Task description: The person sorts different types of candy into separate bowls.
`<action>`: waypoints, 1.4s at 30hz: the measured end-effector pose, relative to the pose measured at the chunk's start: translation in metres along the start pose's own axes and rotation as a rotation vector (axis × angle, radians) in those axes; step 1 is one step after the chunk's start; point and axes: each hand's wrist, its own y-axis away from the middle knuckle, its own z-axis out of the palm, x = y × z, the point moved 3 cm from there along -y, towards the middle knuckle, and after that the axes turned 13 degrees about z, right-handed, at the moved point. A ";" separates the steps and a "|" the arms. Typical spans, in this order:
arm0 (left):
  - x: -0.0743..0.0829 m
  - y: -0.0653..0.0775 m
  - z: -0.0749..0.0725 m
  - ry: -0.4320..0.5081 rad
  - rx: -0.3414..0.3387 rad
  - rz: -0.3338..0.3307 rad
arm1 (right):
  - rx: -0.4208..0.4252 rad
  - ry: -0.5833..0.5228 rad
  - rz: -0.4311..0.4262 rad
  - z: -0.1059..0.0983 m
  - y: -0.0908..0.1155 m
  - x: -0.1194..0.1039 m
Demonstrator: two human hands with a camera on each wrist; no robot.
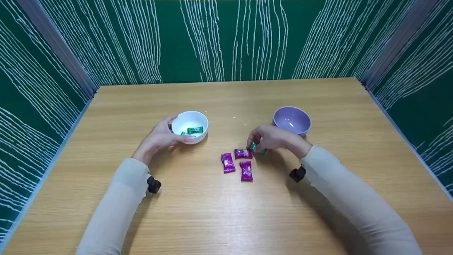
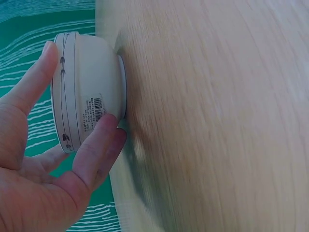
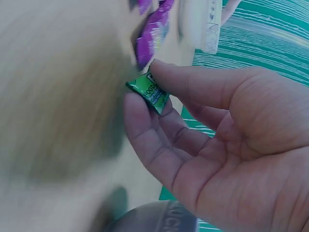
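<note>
From where I stood, the person's right hand [image 1: 274, 137] had a small green sweet [image 3: 152, 92] pinched between thumb and fingers, just beside the nearest of three purple sweets [image 1: 243, 153] on the table [image 1: 198, 212]; I couldn't tell whether it was clear of the wood. It looked light, a small firm piece in a thin, glossy wrapper that might slip if caught only by a crimped corner, so a gentle pinch across its body seemed the surest hold, and squeezing hard would gain little. The left hand [image 1: 163, 134] gripped the white bowl [image 1: 183, 121], thumb at the rim and other fingers against the outer wall and near the foot. More green sweets [image 1: 195, 130] lay inside. That bowl seemed stiff, smooth and perhaps breakable, probably not heavy, and best steadied low on its side as well as at the rim. The purple bowl [image 1: 292, 119] stood just beyond the right wrist, untouched by the fingers.
</note>
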 end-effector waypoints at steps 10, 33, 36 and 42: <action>0.000 0.002 -0.003 0.006 0.008 0.011 | -0.051 -0.027 -0.020 -0.004 0.000 -0.017; 0.000 0.001 0.001 0.030 -0.011 0.028 | -0.122 -0.157 -0.044 -0.009 -0.001 -0.058; 0.001 0.001 0.001 0.029 -0.013 0.026 | -0.125 -0.179 -0.039 -0.011 0.000 -0.064; 0.001 0.000 0.000 0.028 -0.008 0.028 | -0.144 -0.219 -0.072 -0.014 -0.001 -0.073</action>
